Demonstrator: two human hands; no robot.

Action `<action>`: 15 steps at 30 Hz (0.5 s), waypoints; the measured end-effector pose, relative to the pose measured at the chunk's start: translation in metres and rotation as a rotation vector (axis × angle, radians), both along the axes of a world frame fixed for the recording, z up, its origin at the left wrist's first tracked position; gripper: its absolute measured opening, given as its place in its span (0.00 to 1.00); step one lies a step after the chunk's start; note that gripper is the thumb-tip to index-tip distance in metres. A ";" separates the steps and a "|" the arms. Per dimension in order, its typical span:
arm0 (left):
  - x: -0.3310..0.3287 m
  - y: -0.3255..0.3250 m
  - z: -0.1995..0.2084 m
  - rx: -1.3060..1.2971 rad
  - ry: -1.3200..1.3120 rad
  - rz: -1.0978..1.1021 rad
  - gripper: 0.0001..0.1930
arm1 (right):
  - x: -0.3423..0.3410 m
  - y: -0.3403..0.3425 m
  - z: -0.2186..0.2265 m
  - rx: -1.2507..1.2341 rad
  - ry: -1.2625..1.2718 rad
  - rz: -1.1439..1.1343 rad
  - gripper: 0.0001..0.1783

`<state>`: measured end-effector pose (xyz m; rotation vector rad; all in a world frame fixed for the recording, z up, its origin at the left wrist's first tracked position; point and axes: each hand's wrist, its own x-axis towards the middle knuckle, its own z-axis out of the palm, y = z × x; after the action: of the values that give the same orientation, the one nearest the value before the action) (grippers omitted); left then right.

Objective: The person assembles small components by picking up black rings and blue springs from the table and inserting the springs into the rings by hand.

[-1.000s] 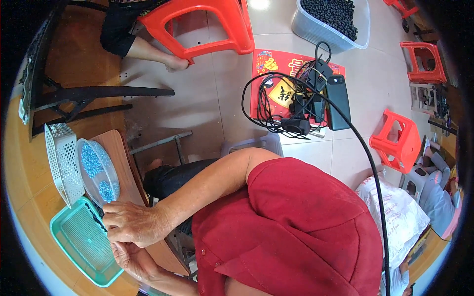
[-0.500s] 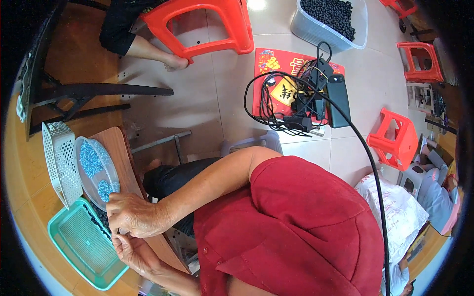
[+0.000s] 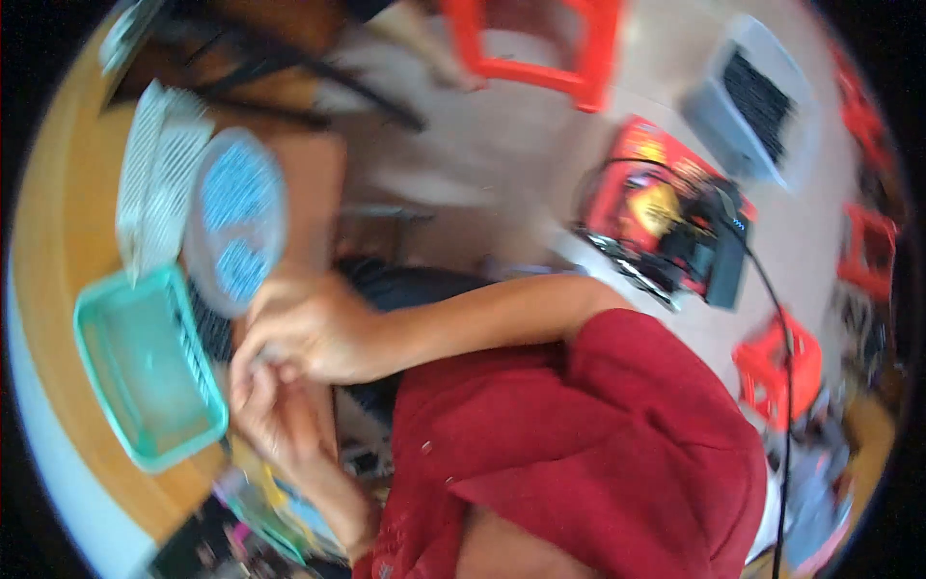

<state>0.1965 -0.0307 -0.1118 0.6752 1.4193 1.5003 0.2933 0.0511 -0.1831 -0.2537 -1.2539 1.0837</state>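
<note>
1. Red-and-yellow printed flat package point(image 3: 644, 198) lies on the floor, well beyond the right hand point(image 3: 304, 328); black boxes and cable sit on it. Print too blurred to make out.
2. Right hand: fingers curled together. Left hand point(image 3: 275, 415) just below it, fingertips meeting the right's. A small pale item seems pinched between them; cannot tell what.
3. Teal slotted plastic basket point(image 3: 145, 372) just left of both hands, at the wooden bench point(image 3: 48, 251) edge.
4. Round clear tub of blue pieces point(image 3: 234, 222) above the hands; white perforated tray point(image 3: 154, 174) beyond it.
5. Whole frame motion-blurred; colourful clutter below the left hand is unreadable.
</note>
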 end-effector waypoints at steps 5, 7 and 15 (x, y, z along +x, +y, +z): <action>-0.004 0.001 -0.007 0.054 -0.118 -0.021 0.12 | 0.015 -0.003 0.007 -0.130 -0.085 0.089 0.08; -0.008 -0.002 -0.011 0.059 -0.133 0.006 0.12 | 0.011 -0.003 0.007 -0.109 -0.114 0.117 0.09; -0.031 -0.012 -0.022 0.056 -0.211 0.021 0.11 | -0.008 -0.007 0.004 -0.083 -0.198 0.132 0.09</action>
<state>0.1656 -0.0429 -0.1342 0.5203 1.2320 1.5827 0.2858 0.0445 -0.1789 -0.3524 -1.4196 1.2488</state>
